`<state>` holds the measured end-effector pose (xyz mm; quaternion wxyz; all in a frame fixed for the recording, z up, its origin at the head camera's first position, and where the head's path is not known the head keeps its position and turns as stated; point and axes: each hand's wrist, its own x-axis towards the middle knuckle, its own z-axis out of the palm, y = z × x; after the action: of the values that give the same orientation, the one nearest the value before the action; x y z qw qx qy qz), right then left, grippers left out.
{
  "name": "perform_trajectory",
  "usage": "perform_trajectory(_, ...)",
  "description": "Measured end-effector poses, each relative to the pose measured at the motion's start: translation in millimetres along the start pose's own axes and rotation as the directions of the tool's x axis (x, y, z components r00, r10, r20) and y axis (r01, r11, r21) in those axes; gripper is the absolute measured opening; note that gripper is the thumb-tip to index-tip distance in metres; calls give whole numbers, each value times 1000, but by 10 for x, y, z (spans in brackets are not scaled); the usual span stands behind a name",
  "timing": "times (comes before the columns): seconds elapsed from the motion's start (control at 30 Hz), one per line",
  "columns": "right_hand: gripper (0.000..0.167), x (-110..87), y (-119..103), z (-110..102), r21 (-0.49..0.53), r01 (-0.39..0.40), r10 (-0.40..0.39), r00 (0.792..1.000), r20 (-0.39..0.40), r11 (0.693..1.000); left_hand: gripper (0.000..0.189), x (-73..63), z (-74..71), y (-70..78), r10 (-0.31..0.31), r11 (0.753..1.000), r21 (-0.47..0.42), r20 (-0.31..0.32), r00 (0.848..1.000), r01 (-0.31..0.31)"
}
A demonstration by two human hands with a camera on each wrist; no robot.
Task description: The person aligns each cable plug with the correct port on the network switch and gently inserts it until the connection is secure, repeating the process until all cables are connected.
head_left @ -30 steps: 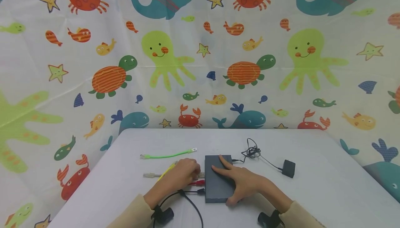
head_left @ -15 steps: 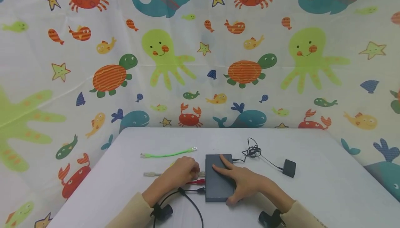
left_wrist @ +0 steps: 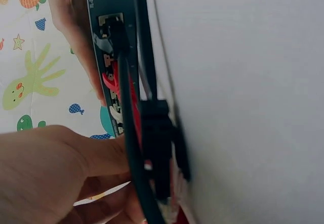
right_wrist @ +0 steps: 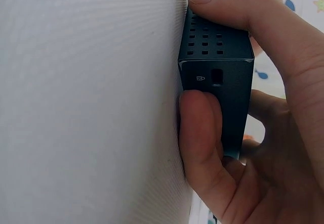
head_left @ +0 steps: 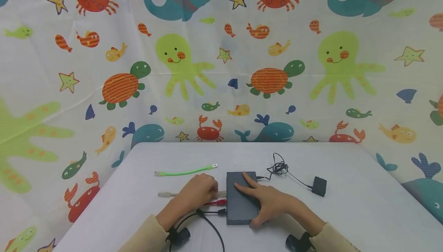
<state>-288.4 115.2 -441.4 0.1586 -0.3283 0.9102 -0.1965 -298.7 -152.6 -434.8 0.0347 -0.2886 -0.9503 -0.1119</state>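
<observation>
A dark grey network switch (head_left: 238,211) lies flat on the white table, its row of ports facing left. My right hand (head_left: 271,203) grips it, fingers spread over the top; in the right wrist view the thumb (right_wrist: 243,6) presses its vented side. Black (head_left: 221,211), red (head_left: 221,203) and pale grey (head_left: 222,194) network cable plugs sit at the ports. Beside them, my left hand (head_left: 199,189) has curled fingers. A yellow cable (left_wrist: 96,197) shows as a sliver between those fingers in the left wrist view; its plug is hidden.
A short green network cable (head_left: 187,173) lies behind my left hand. From the switch's far right side, a coiled thin black cord (head_left: 278,168) runs to a black power adapter (head_left: 319,186). A patterned curtain (head_left: 221,75) hangs behind the table.
My left hand has shifted slightly left, away from the switch. The yellow cable, seen behind that hand earlier, is now hidden in the head view. My right hand stays on the switch.
</observation>
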Motion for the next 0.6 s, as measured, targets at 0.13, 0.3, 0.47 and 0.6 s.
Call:
perform_trajectory(0.13, 105, -5, 0, 4, 1, 7, -7, 1000, -6, 1000, 7, -5, 10, -3, 11, 1000, 8, 12, 1000, -12)
perform_trajectory(0.3, 104, -5, 9, 2, 5, 12, -12, 1000, -11, 1000, 7, -8, 19, -10, 21, 1000, 15, 5, 1000, -21)
perform_trajectory(0.47, 105, -7, 3, -4, 6, 6, -6, 1000, -11, 1000, 8, -5, 13, -5, 9, 1000, 6, 17, 1000, -9)
perform_trajectory(0.6, 105, -8, -1, 1, 19, 4, -4, 1000, -6, 1000, 7, -11, 3, -4, 3, 1000, -1, 33, 999, -3)
